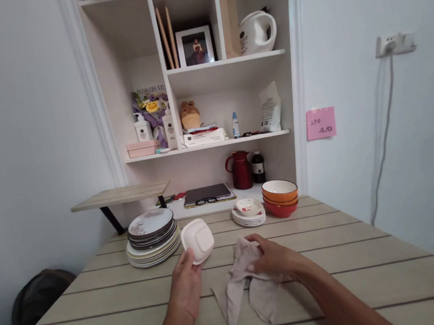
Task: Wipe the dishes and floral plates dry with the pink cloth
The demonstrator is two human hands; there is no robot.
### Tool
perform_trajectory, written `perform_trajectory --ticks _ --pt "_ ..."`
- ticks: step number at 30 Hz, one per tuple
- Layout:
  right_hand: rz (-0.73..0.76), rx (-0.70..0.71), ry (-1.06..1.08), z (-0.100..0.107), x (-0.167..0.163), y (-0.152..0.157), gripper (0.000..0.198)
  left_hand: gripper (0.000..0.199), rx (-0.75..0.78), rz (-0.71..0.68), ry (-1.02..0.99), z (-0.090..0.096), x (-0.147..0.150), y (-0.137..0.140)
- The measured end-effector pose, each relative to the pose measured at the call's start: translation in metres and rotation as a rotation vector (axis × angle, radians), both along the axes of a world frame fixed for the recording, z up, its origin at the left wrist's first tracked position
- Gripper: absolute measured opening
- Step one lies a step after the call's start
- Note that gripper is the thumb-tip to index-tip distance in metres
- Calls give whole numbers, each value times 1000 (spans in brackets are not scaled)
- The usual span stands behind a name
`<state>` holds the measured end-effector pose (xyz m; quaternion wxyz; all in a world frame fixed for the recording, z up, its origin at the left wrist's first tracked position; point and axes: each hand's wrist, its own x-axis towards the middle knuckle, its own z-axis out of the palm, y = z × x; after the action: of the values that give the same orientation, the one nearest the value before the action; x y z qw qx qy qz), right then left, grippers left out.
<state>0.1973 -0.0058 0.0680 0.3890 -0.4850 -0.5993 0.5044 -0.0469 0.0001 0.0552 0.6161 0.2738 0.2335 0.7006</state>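
My left hand (pixel 187 284) grips a small white square bowl (pixel 198 241) by its lower edge. The bowl is tilted, with its underside and square foot facing me, above the tabletop. To the right, my right hand (pixel 274 256) is closed on a crumpled light grey cloth (pixel 245 283), whose ends hang down to the table. Beyond the hands, another small bowl (pixel 249 206) with a red pattern sits on a short stack of white saucers (pixel 249 220).
At left stands a tall stack of plates (pixel 153 242), beside a small raised shelf (pixel 120 196). Orange and red bowls (pixel 280 196) are nested at the back right of the slatted table (pixel 338 264). Behind are a red jug (pixel 241 171), a dark bottle (pixel 258 167) and a laptop (pixel 207 193).
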Motion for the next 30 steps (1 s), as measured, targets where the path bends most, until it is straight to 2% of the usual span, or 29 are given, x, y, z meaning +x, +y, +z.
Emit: perform_trajectory --ticks 2,3,6,7,9,11,12,13,15,16,19,21,24,27,30 --pt "4 -29 -72 1 1 -1 65 27 -7 -2 2 1 1 0" --pt "-57 5 -120 2 0 -1 69 28 -12 -2 3 1 1 -1" --pt "-322 266 -231 5 -2 1 76 30 -17 7 1 2 3 -1" --pt "-348 364 -237 7 -4 0 71 29 -10 13 2 2 3 -2" --pt "-221 493 -243 12 -11 -4 54 29 9 28 10 1 3 -1" --pt "76 508 -277 17 -22 -14 39 30 23 36 16 0 2 -1" --pt "216 517 -302 18 -29 -20 40 30 24 38 16 0 2 -1" --pt "326 535 -335 19 -36 -27 50 31 22 37 17 -1 1 0" --pt "427 601 -431 17 -49 -37 65 31 17 33 21 -2 1 0" --pt "437 632 -482 15 -55 -40 60 31 14 29 24 -3 2 0" --pt "329 625 -498 8 -62 -36 22 32 11 15 28 -4 3 -1" --pt "136 501 -273 5 -57 -23 9 32 5 14 22 -4 3 -2" --pt "-207 129 356 8 -30 1 23 31 -5 24 1 -5 2 -2" --pt "-297 117 450 23 10 21 29 28 -40 60 -48 -6 -1 0" --pt "-318 193 490 53 48 31 26 27 -79 92 -88 -7 -3 4"
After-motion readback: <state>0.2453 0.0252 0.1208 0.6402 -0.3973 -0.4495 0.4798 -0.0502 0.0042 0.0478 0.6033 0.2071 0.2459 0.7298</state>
